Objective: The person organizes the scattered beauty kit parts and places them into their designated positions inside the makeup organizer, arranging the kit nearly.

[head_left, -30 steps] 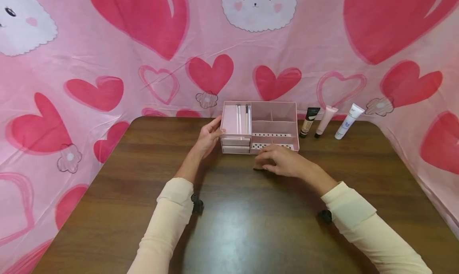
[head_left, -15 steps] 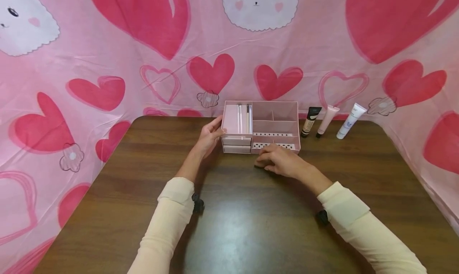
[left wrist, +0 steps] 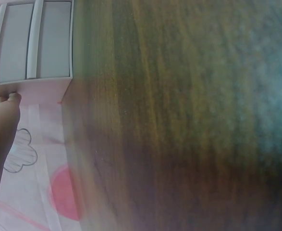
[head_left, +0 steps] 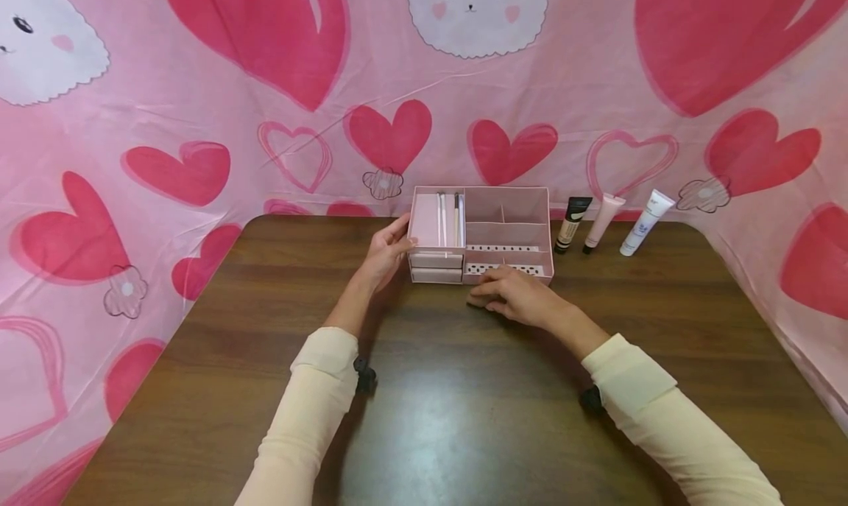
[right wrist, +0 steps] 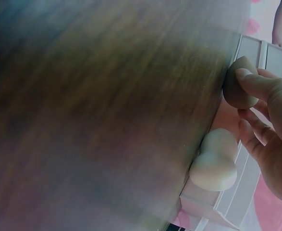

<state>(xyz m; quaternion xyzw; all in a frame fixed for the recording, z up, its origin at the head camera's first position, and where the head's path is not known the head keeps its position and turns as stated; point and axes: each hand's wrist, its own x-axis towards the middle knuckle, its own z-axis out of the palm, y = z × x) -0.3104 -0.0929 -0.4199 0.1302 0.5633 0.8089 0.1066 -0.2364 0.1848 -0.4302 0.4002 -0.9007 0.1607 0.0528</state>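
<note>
A pink organizer box (head_left: 523,230) with two small drawers (head_left: 435,268) stands at the table's far middle. My left hand (head_left: 392,250) rests with straight fingers against its left side; in the left wrist view my fingertips (left wrist: 6,103) touch the box's corner (left wrist: 32,43). My right hand (head_left: 493,294) lies on the table just in front of the box. The right wrist view shows its fingers (right wrist: 258,89) pinching a brown makeup sponge (right wrist: 237,89) against the box front. A cream sponge (right wrist: 214,163) lies beside it on the table.
Several makeup brushes (head_left: 449,219) lie in the box's left compartment. Three tubes lean on the pink heart cloth to the right: black-capped (head_left: 571,225), pink (head_left: 601,222) and white (head_left: 644,222). The brown table (head_left: 464,417) stretches towards me.
My right hand has crept slightly left and closer to the box front. The left hand stays against the box's side.
</note>
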